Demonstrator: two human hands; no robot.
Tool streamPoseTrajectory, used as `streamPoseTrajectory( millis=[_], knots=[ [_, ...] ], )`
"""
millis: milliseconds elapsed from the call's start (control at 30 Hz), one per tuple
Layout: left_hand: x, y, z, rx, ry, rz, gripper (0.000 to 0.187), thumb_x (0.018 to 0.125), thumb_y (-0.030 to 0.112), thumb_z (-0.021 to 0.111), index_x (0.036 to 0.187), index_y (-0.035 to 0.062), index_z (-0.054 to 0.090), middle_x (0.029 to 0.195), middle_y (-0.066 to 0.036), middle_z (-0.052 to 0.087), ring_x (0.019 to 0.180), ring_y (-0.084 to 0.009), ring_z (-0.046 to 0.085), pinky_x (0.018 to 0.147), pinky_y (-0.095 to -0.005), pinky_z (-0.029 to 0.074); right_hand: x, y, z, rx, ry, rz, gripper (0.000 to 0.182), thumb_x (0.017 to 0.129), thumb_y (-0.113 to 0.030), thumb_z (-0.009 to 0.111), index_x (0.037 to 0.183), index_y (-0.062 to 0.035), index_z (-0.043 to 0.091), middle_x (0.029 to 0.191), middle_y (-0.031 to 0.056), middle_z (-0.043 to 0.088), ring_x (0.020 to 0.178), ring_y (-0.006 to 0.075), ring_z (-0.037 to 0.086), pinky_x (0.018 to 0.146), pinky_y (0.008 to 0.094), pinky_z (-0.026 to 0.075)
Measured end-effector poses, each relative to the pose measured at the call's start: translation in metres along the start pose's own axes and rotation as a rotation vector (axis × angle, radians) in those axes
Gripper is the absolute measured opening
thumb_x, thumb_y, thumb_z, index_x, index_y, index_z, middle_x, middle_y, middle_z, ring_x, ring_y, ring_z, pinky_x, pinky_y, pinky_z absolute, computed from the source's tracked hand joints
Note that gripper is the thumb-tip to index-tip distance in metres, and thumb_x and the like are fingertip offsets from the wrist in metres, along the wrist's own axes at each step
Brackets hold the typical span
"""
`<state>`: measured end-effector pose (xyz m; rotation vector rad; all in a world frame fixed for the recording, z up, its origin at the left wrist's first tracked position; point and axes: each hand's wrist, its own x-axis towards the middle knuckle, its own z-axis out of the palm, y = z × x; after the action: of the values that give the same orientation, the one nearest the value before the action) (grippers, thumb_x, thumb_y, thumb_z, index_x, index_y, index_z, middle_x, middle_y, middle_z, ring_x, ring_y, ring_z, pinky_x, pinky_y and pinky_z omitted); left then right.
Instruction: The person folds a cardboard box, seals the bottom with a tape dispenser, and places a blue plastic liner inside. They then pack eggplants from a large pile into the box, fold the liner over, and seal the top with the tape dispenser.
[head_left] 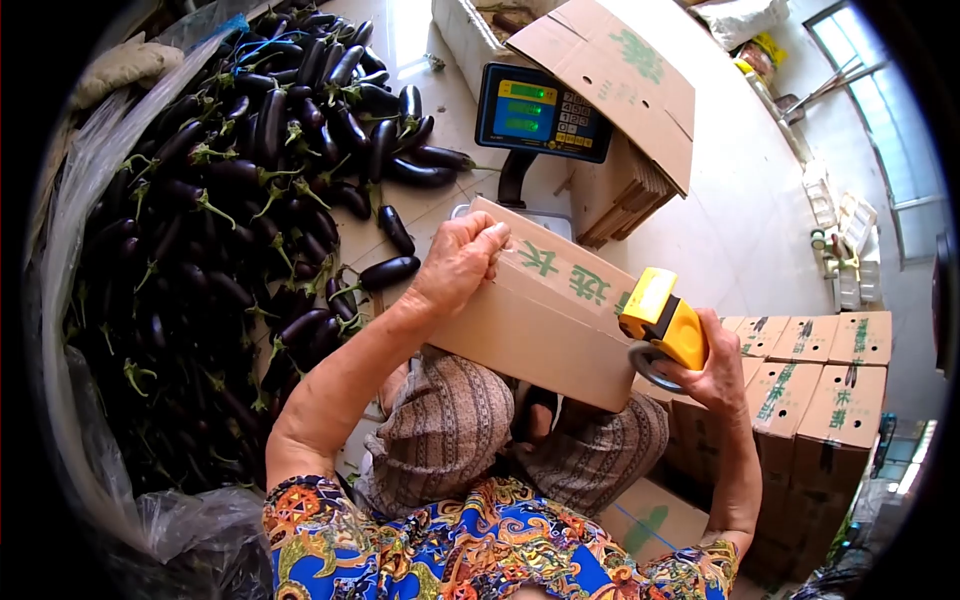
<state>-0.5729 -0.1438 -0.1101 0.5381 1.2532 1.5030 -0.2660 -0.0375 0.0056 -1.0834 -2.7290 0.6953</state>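
A long, closed cardboard box (545, 325) with green printed characters lies tilted across my knees. At its left end my left hand (458, 258) is closed on the upper edge, thumb uppermost; whether a strip of tape is also under those fingers I cannot make out. My right hand (718, 365) grips a yellow tape dispenser (655, 300) with a roll of tape (655, 365) in it. The dispenser is at the box's right end, over the printed top. Part of its handle is hidden by my fingers.
Many eggplants (270, 130) are heaped at left on plastic sheeting (85, 400). Ahead stands a digital scale display (540, 112), with flattened cardboard (620, 80) behind it. Packed cartons (790, 400) are stacked at right. A white foam box (465, 40) stands at the back.
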Motion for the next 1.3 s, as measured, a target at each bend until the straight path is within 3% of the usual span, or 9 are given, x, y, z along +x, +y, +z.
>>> streamPoseTrajectory(
  millis=[133,267,367,433,467,533,767,1000,1300],
  knots=[
    [0.001,0.0,-0.005,-0.162,-0.003,-0.062,0.017,0.101,0.017,0.053,0.088,0.0073,0.057,0.07,0.004,0.051,0.054,-0.002,0.045,0.048,-0.0174,0.036,0.013,-0.013,0.005,0.207,0.142,-0.078,0.059,0.071,-0.031,0.086,0.111,-0.0019,0.055,0.091,0.0145,0.071,0.081,0.0245,0.072,0.074,0.0348,0.057],
    [0.005,0.001,-0.012,-0.385,0.028,-0.095,0.017,0.101,0.015,0.052,0.085,0.0087,0.054,0.065,0.006,0.042,0.053,-0.0046,0.039,0.049,-0.0196,0.035,0.041,-0.029,0.027,0.338,0.035,-0.141,0.062,0.07,-0.029,0.085,0.114,-0.002,0.052,0.095,0.0141,0.07,0.084,0.0208,0.07,0.075,0.0316,0.055],
    [0.002,0.005,-0.017,-0.477,0.062,-0.068,0.017,0.1,0.015,0.054,0.083,0.0099,0.052,0.065,0.006,0.038,0.051,-0.0045,0.035,0.046,-0.0208,0.033,0.048,-0.028,0.044,0.231,0.0,-0.228,0.064,0.072,-0.035,0.085,0.115,-0.0031,0.05,0.098,0.0195,0.068,0.088,0.0321,0.071,0.079,0.038,0.058],
    [-0.003,0.012,-0.028,-0.483,0.109,0.03,0.015,0.099,0.015,0.055,0.084,0.0106,0.052,0.064,0.007,0.037,0.049,-0.0033,0.033,0.044,-0.0206,0.031,0.047,-0.031,0.045,0.228,-0.006,-0.254,0.062,0.074,-0.035,0.084,0.114,-0.0024,0.05,0.097,0.0198,0.068,0.088,0.0331,0.071,0.079,0.0393,0.059],
    [-0.005,0.02,-0.034,-0.511,0.241,0.006,0.017,0.1,0.014,0.053,0.084,0.011,0.052,0.061,0.008,0.034,0.048,-0.0026,0.03,0.044,-0.0194,0.028,0.047,-0.033,0.046,0.225,-0.003,-0.263,0.061,0.075,-0.035,0.083,0.113,-0.002,0.05,0.096,0.0199,0.068,0.088,0.0336,0.071,0.078,0.04,0.059],
    [-0.014,0.022,-0.066,-0.457,0.078,0.129,0.019,0.101,0.014,0.051,0.083,0.0105,0.051,0.06,0.008,0.033,0.048,-0.0021,0.028,0.044,-0.0187,0.026,0.049,-0.04,0.046,0.138,-0.003,-0.246,0.059,0.075,-0.035,0.082,0.112,-0.0019,0.05,0.095,0.0208,0.067,0.088,0.0347,0.07,0.078,0.0412,0.059],
    [-0.022,-0.001,-0.106,-0.09,0.218,0.168,0.023,0.102,0.017,0.051,0.08,0.0078,0.052,0.06,0.009,0.032,0.047,-0.0021,0.025,0.044,-0.02,0.024,0.064,-0.07,0.054,-0.128,-0.08,-0.261,0.053,0.074,-0.033,0.081,0.105,-0.002,0.051,0.091,0.0217,0.066,0.082,0.0364,0.069,0.074,0.043,0.057],
    [-0.015,-0.04,-0.12,-0.14,0.248,0.066,0.023,0.102,0.018,0.05,0.081,0.0081,0.052,0.062,0.009,0.034,0.046,-0.0018,0.027,0.043,-0.0197,0.025,0.087,-0.097,0.054,-0.269,-0.234,-0.194,0.052,0.075,-0.032,0.079,0.104,-0.0002,0.05,0.09,0.0229,0.066,0.08,0.0393,0.068,0.071,0.0451,0.056],
    [0.007,-0.095,-0.104,-0.094,0.059,-0.077,0.027,0.102,0.022,0.051,0.078,0.0096,0.053,0.061,0.008,0.041,0.048,-0.0021,0.033,0.045,-0.0197,0.03,0.099,-0.095,0.047,-0.244,-0.386,-0.079,0.06,0.074,-0.039,0.079,0.104,0.0019,0.046,0.087,0.0273,0.064,0.081,0.043,0.066,0.071,0.0461,0.055]
  ],
)
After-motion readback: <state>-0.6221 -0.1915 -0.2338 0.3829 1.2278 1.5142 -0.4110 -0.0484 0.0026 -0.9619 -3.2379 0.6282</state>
